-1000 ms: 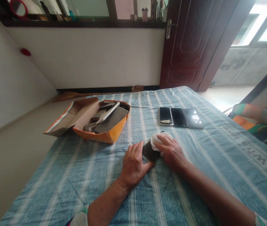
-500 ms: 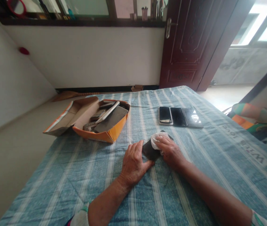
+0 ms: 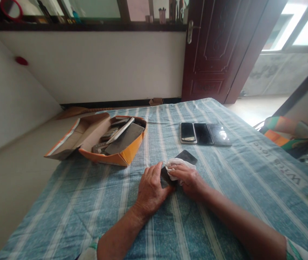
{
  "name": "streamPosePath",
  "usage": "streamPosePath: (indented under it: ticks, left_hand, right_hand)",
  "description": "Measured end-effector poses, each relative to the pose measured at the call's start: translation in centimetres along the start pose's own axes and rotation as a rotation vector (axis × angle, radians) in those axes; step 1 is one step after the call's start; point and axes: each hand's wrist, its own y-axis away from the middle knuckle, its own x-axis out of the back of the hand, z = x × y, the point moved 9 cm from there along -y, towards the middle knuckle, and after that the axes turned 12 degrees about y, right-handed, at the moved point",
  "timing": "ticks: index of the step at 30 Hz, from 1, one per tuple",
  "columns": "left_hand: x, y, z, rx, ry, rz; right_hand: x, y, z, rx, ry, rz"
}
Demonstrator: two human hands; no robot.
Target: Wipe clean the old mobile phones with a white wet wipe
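A dark phone (image 3: pixel 187 157) lies flat on the striped cloth (image 3: pixel 154 231) in front of me. My left hand (image 3: pixel 152 186) grips its near left end, with the thumb along the near edge and the fingers at the far side. Under the fingers of my right hand (image 3: pixel 190 180) is a crumpled white tissue (image 3: pixel 179 164), pressed on the middle of the phone's upper face. The phone's far right end shows beyond the tissue. Parts of its near end are hidden by my hands.
An open orange cardboard box (image 3: pixel 132 150) full of old phones stands left of my hands, lid folded left. Beyond my right hand, a white-edged phone (image 3: pixel 188 131), a black phone (image 3: pixel 203 133) and a glossy dark phone (image 3: pixel 219 134) lie side by side. A brown door (image 3: pixel 210 54) stands behind.
My right hand has slid the tissue along the phone toward my left hand, uncovering the phone's far right end. My left hand keeps its grip. The whole view has shifted slightly.
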Motion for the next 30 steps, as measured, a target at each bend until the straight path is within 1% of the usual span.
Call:
streamPosePath:
  ticks: [4,7,9,13,19,24,27,29,30]
  left_hand:
    - [-0.2,0.1,-0.2,0.006,0.004,-0.008]
    - [-0.4,0.2,-0.4,0.016,0.010,-0.020]
    - [-0.4,0.2,-0.5,0.015,0.017,-0.028]
    - [-0.4,0.0,-0.2,0.023,0.035,-0.067]
    - [-0.4,-0.2,0.0,0.106,0.058,-0.150]
    - [-0.5,-0.2,-0.1,0.128,0.055,-0.168]
    - [-0.7,-0.2,-0.1,0.124,0.046,-0.181]
    - [-0.7,-0.2,0.0,0.123,0.038,-0.187]
    - [-0.7,-0.2,0.0,0.122,0.035,-0.188]
  right_hand:
    - [-0.1,-0.2,-1.4,0.073,-0.059,-0.010]
    - [-0.2,-0.4,-2.5,0.136,-0.065,-0.052]
    - [-0.3,-0.5,-2.9,0.151,-0.054,-0.076]
    - [-0.3,-0.5,-3.1,0.147,-0.011,-0.072]
    - [-0.5,-0.2,-2.4,0.101,0.070,-0.060]
    - [0.2,0.1,-2.0,0.088,0.090,-0.017]
    - [1.1,0.1,-1.5,0.013,0.206,0.002]
    - [1.7,0.0,-1.4,-0.052,0.325,-0.022]
    - [1.8,-0.1,-1.4,-0.080,0.372,-0.054]
